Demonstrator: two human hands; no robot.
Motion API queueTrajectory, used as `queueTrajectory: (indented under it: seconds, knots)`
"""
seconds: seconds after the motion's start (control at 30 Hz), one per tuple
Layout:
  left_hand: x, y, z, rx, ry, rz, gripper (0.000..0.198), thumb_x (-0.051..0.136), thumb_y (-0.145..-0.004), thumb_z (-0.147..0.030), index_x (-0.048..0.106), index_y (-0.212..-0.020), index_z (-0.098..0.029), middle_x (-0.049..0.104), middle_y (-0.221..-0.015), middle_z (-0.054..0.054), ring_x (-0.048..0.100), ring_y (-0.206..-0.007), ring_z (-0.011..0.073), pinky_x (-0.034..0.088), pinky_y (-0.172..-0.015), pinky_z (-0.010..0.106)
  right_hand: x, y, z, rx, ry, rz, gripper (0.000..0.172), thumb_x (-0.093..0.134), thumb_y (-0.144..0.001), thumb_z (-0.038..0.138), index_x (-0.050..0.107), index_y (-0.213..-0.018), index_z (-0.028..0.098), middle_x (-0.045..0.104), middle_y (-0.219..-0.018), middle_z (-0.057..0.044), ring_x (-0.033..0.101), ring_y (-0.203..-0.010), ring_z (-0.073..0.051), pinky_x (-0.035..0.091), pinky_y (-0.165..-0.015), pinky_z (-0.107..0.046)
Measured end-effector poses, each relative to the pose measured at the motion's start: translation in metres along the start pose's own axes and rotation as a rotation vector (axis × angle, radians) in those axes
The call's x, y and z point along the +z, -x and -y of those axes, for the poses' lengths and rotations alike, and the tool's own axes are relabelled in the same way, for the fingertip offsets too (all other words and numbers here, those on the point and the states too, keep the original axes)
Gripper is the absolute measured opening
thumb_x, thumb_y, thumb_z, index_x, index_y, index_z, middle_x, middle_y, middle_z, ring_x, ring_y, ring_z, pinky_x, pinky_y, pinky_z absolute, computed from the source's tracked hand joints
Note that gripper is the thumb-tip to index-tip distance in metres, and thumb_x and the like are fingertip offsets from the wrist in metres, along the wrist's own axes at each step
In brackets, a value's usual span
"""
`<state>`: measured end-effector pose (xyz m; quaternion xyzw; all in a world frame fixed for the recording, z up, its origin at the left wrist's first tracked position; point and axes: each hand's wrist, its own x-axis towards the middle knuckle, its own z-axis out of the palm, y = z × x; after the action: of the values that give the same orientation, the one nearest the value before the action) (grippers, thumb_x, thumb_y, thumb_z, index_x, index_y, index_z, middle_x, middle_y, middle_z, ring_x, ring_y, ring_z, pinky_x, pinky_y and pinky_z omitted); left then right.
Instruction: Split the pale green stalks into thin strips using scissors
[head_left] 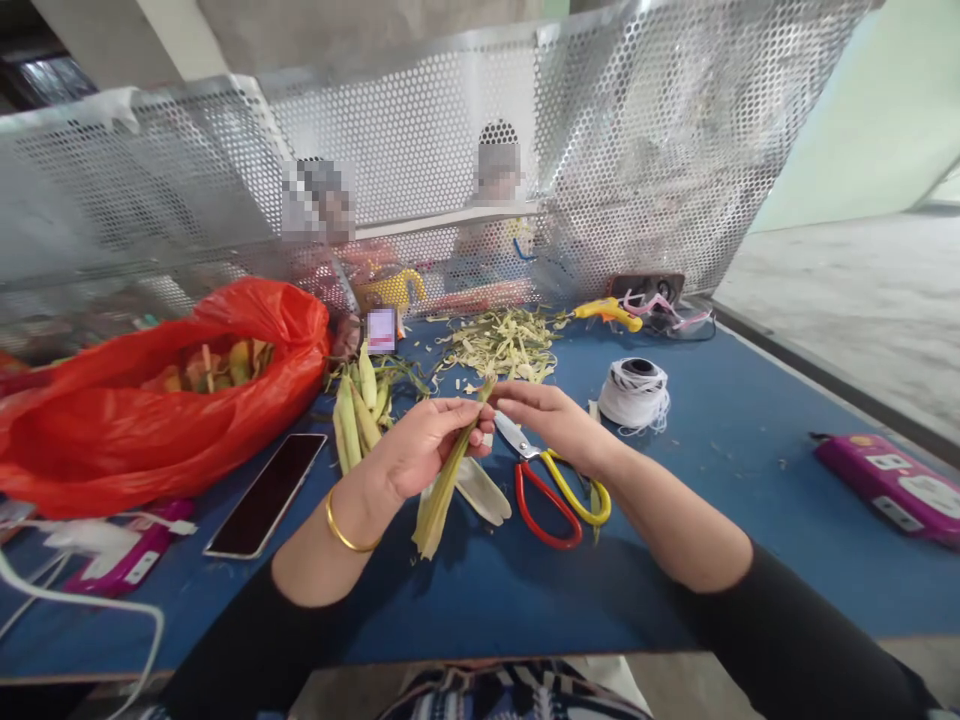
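A folded, pale green dried corn husk [444, 497] slants down toward me over the table, its narrow tip pointing away. My left hand [424, 440] pinches it near that tip between thumb and fingers. At the same end, my right hand [551, 420] has its curled fingers against the husk tip; its thumb is mostly hidden. Scissors [534, 465] with one red and one yellow handle lie below my right hand, blades partly covered. A loose piece of husk [484, 490] rests under my hands. More corn husks [352, 415] lie in a pile left of them.
Husk scraps [506, 345] are heaped behind my hands. A white thread spool [634, 392], a yellow glue gun [609, 313] and pink glasses [664, 308] stand right. Left are a red plastic bag [247, 450], a phone [266, 497] and cables. A perforated metal screen [420, 130] separates two people.
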<state>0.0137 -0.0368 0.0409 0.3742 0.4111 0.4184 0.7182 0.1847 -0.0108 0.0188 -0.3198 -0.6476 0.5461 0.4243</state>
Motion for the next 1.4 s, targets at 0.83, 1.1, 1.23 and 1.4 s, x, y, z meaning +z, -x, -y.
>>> queueTrajectory:
  seconds: [0.83, 1.1, 1.23, 1.4]
  knots:
    - [-0.012, -0.009, 0.011, 0.005, -0.077, -0.066, 0.008, 0.073, -0.077, -0.016, 0.072, -0.074, -0.009, 0.060, -0.061, 0.000, 0.056, -0.053, 0.0066, 0.052, -0.062, 0.023, -0.003, 0.003, 0.006, 0.112, -0.255, -0.292, 0.029, 0.078, -0.062, 0.042, 0.063, -0.061, 0.017, 0.034, -0.041, 0.009, 0.024, -0.036, -0.004, 0.020, -0.038, -0.022]
    - [-0.016, -0.012, 0.013, 0.084, -0.315, -0.127, 0.013, 0.072, -0.075, -0.026, 0.071, -0.071, -0.013, 0.060, -0.060, 0.000, 0.051, -0.051, 0.0077, 0.040, -0.050, 0.020, -0.003, 0.005, 0.007, -0.021, 0.102, -0.378, 0.020, 0.063, -0.077, 0.035, 0.062, -0.064, 0.019, 0.034, -0.045, 0.007, 0.027, -0.042, -0.008, 0.023, -0.044, -0.025]
    - [-0.014, -0.010, 0.015, 0.299, -0.815, -0.227, 0.015, 0.062, -0.078, -0.022, 0.072, -0.068, -0.018, 0.062, -0.058, 0.000, 0.051, -0.053, 0.0115, 0.037, -0.053, 0.023, 0.000, 0.012, 0.014, -0.346, 0.560, -0.244, 0.018, 0.056, -0.083, 0.023, 0.061, -0.066, 0.020, 0.060, -0.067, -0.002, 0.051, -0.065, -0.014, 0.039, -0.062, -0.027]
    - [-0.008, -0.004, 0.016, 0.489, -1.221, 0.007, 0.016, 0.066, -0.074, -0.015, 0.075, -0.065, -0.023, 0.071, -0.068, 0.002, 0.061, -0.067, 0.0163, 0.039, -0.063, 0.024, -0.005, 0.010, 0.010, -0.310, 0.636, -0.050, 0.020, 0.053, -0.083, 0.022, 0.060, -0.065, 0.020, 0.060, -0.065, -0.001, 0.052, -0.064, -0.013, 0.037, -0.062, -0.026]
